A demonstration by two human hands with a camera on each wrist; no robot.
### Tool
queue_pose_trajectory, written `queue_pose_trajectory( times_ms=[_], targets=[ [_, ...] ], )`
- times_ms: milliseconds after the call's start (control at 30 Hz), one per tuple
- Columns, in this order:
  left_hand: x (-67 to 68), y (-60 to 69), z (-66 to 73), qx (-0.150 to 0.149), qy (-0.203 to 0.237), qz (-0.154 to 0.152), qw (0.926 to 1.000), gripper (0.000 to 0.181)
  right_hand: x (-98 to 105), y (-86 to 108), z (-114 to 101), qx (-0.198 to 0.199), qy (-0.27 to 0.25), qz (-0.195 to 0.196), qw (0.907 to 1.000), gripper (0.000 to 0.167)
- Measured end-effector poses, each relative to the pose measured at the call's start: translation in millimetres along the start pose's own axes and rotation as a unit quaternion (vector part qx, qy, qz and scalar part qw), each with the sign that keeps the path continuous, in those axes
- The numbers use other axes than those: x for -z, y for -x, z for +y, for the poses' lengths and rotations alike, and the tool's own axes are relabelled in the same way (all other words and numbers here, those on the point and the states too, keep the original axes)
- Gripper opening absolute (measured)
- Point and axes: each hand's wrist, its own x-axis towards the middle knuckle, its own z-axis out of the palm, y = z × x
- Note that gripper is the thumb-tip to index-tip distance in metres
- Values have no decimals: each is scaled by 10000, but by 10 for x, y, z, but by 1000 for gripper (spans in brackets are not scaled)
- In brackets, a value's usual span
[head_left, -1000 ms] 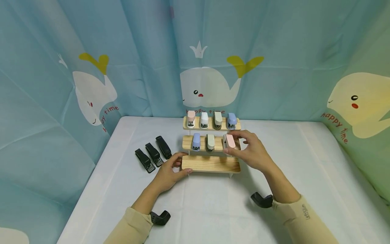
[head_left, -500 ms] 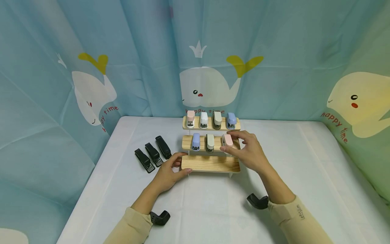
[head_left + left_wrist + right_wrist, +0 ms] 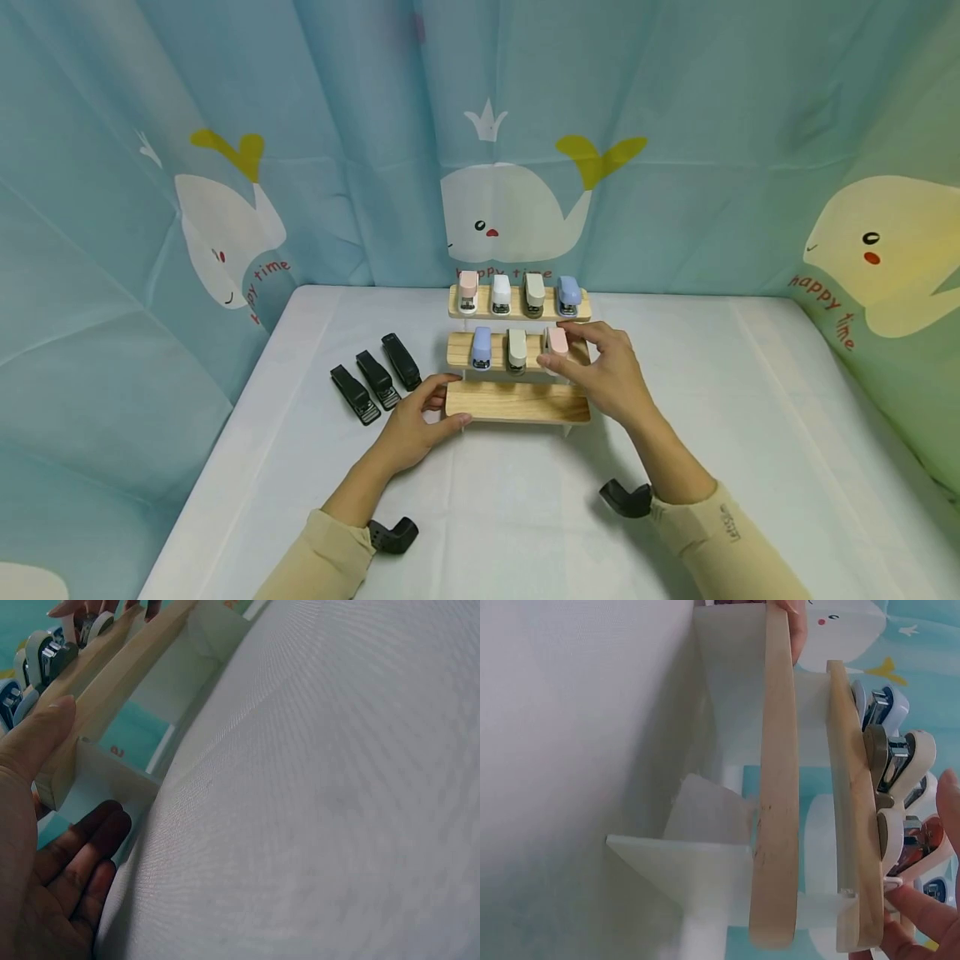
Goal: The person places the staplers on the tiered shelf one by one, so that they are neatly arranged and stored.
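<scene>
A three-tier wooden display rack (image 3: 517, 403) stands on the table. My right hand (image 3: 613, 377) holds a pink-and-white mini stapler (image 3: 557, 339) at the right of the middle tier, thumb in front and forefinger behind. In the right wrist view, fingertips (image 3: 919, 909) touch that stapler's base, which sits on or right against the wood. To its left on the same tier are a cream stapler (image 3: 517, 348) and a purple-blue stapler (image 3: 482, 347). My left hand (image 3: 411, 431) grips the lower tier's left end; its thumb (image 3: 46, 735) lies on the wood, the lower fingers loosely bent beneath.
On the top tier stand several staplers: pink (image 3: 468, 290), white (image 3: 501, 293), grey-green (image 3: 534, 293) and blue (image 3: 568, 294). Three black staplers (image 3: 378, 379) lie slanted on the white-covered table (image 3: 510, 517), left of the rack. A blue whale-print curtain (image 3: 360, 167) hangs behind.
My right hand has moved left along the middle tier with the pink stapler, which now stands closer to the cream one and straighter. My left hand stays on the rack's end.
</scene>
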Motion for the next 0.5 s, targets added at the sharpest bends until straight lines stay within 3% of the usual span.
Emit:
queue_pose_trajectory(
  times_ms=[500],
  targets=[
    [4,4,8,24,-19,-9,10000,58,-14,24,-21,-124,105,26,9999,72]
  ],
)
